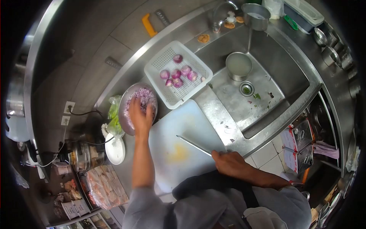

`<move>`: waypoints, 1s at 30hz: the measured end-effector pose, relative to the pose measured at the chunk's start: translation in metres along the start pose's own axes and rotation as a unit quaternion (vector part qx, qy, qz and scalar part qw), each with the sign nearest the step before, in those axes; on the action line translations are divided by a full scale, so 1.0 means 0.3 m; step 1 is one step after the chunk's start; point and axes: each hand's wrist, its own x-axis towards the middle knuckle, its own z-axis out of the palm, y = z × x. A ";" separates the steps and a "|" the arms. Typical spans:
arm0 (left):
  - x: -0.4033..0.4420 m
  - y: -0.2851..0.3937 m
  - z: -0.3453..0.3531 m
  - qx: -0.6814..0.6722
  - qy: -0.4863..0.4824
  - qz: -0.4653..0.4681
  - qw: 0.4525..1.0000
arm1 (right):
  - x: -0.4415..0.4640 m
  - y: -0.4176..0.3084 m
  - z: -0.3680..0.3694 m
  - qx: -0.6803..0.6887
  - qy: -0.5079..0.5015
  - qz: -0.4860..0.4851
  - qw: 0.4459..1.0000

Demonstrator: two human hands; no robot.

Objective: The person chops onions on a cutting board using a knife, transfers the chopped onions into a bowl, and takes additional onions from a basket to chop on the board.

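Observation:
My left hand (140, 116) reaches into a round metal bowl (122, 121) of chopped purple onion (143, 95), its fingers spread over the pieces. Whether any onion is under the palm is hidden. In my right hand (228, 163) is a knife (193, 144), its blade pointing left over the white cutting board (202, 122). A yellow stain marks the board, which has no onion on it. Above the board, a white perforated basket (155, 68) holds several peeled purple onions (176, 74).
To the right is a metal sink (263, 103) with a pot (239, 65) of cloudy liquid and scraps by the drain. Left of the board are a bag of greens (114, 114) and a white dish (115, 149). Another pot (256, 17) stands behind the sink.

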 end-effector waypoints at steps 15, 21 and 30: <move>0.448 0.341 0.502 0.095 -0.285 0.121 0.946 | -0.038 -0.029 0.053 0.036 0.051 0.084 0.995; 0.215 0.183 -0.018 -0.130 -0.190 0.102 0.968 | -0.050 -0.056 0.079 0.041 0.106 0.144 0.983; -0.345 -0.199 -0.671 -0.223 -0.083 -0.120 0.964 | -0.071 -0.342 0.205 -0.025 0.047 0.049 0.997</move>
